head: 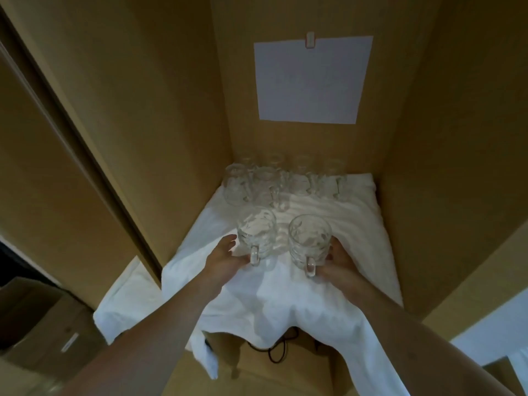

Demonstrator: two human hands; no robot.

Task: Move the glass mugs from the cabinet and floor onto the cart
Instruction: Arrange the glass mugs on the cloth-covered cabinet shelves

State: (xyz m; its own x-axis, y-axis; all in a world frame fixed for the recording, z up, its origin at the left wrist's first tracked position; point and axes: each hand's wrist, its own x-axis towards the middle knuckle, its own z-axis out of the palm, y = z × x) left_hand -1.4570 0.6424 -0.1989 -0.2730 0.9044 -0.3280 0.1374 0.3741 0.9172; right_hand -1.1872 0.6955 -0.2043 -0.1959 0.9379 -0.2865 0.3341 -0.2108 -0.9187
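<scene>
Two near glass mugs (310,238) stand on one white cloth (285,295); roughly four far mugs (267,182) cluster behind; one paper sheet (310,81) hangs above.

Two bare forearms enter from the bottom of the frame, one from the lower left and one from the lower right. No sleeves, watch, rings or gloves show on either. The left hand (225,260) and the right hand (338,262) are bare, near the frame's centre.

Dim tan cabinet walls (148,110) bear a clipped white paper (310,81); cardboard boxes (37,318) sit lower left.
</scene>
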